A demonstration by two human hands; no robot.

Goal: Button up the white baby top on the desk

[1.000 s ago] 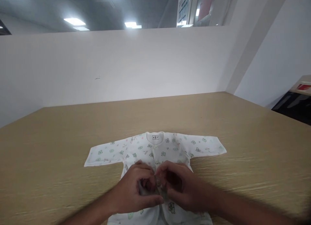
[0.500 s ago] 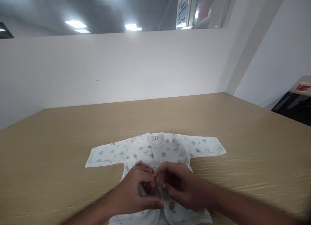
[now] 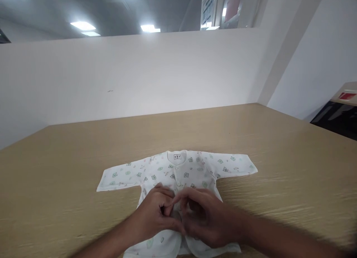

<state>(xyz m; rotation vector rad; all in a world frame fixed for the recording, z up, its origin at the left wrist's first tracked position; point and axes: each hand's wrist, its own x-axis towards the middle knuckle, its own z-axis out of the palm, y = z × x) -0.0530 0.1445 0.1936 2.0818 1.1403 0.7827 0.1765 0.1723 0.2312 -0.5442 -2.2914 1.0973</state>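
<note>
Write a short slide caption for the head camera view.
Both hands, left and right, pinch the front placket of a printed baby shirt on a wooden table.

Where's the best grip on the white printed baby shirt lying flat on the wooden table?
Probably the two spread sleeve ends of the white printed baby shirt, coming from above at the outer sides. It lies flat on the wooden table; the left hand and right hand cover the front placket.

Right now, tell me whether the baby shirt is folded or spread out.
Spread out. The baby shirt lies flat on the table, both sleeves stretched sideways; the left hand and right hand pinch its front placket.
</note>
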